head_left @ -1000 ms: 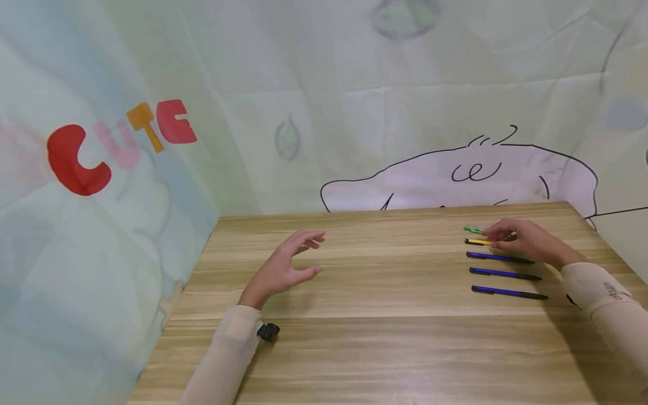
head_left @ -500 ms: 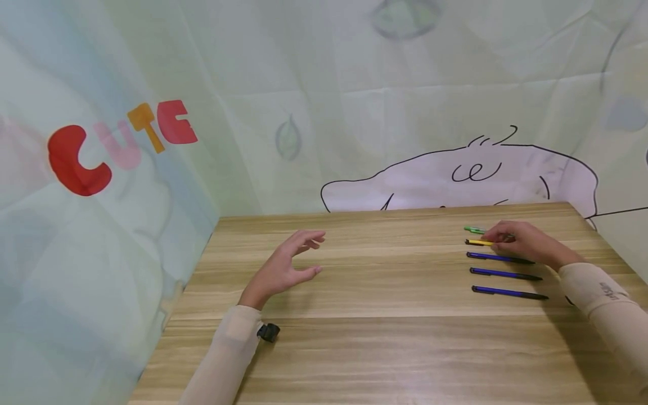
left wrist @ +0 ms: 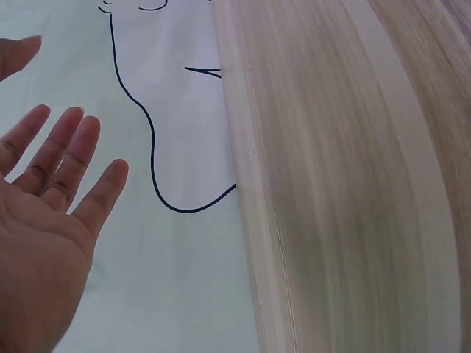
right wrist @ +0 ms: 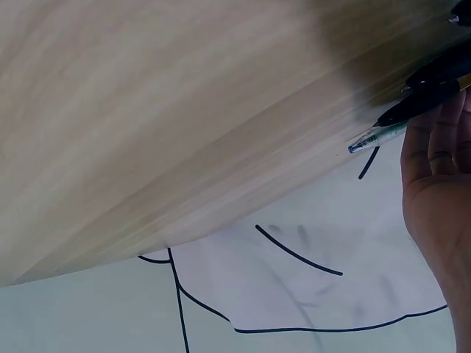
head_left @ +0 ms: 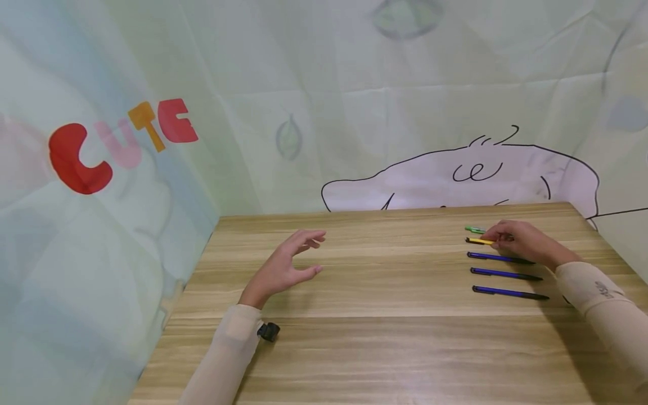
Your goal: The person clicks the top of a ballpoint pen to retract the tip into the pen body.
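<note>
In the head view, my right hand (head_left: 526,242) pinches a yellow pen (head_left: 478,241) at the table's far right. The fingers cover much of its barrel; its black tip end (right wrist: 419,103) shows in the right wrist view. Just beyond lies a green pen (head_left: 475,229), partly behind the fingers. Nearer the front, three blue pens, the far one (head_left: 493,257), the middle one (head_left: 506,274) and the near one (head_left: 509,293), lie roughly parallel. Over the left part of the table my left hand (head_left: 283,267) holds nothing, thumb and fingers spread apart; its palm (left wrist: 44,243) shows in the left wrist view.
The wood-grain table (head_left: 374,360) ends at a printed cloth backdrop (head_left: 344,124) behind and to the left. A black device (head_left: 269,332) sits at the left wrist.
The right wrist and sleeve have shifted slightly left, with the fingers staying at the yellow pen. The left hand and the other pens keep their places.
</note>
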The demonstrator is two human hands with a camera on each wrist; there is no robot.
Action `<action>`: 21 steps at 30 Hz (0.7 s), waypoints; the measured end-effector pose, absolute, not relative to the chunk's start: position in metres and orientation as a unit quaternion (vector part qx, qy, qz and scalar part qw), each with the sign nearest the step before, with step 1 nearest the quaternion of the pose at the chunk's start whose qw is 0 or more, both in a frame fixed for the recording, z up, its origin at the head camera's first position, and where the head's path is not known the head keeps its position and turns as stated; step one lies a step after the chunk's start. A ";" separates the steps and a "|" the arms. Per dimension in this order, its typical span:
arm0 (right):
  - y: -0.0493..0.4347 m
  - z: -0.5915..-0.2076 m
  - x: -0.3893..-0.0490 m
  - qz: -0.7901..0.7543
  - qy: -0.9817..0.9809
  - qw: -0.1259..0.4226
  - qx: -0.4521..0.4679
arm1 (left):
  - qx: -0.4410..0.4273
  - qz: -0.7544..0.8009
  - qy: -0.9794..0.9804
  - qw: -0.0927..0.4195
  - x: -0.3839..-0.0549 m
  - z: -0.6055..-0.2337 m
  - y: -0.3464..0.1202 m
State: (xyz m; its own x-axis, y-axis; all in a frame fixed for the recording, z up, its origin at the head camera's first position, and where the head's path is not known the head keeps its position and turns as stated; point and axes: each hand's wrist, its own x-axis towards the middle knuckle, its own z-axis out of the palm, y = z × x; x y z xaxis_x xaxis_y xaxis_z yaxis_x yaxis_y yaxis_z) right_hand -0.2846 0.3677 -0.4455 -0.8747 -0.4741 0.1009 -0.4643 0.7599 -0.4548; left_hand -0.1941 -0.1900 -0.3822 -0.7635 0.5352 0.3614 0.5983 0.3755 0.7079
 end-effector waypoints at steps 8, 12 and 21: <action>0.366 -0.440 -0.285 -0.224 0.949 0.048 -0.217 | -0.337 -0.440 -0.831 0.032 -0.194 -0.381 -0.188; 0.366 -0.438 -0.284 -0.226 0.948 0.050 -0.219 | -0.335 -0.439 -0.833 0.030 -0.195 -0.381 -0.187; 0.372 -0.441 -0.283 -0.242 0.947 0.048 -0.207 | -0.336 -0.441 -0.832 0.029 -0.194 -0.382 -0.187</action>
State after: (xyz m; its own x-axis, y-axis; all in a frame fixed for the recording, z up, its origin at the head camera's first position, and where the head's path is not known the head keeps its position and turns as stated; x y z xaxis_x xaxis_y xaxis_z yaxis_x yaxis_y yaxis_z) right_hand -0.2826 0.3716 -0.4413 -0.9101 -0.4143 0.0091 -0.3680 0.7978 -0.4776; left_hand -0.1940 -0.1870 -0.3815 -0.7727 0.5333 0.3444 0.5842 0.3851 0.7145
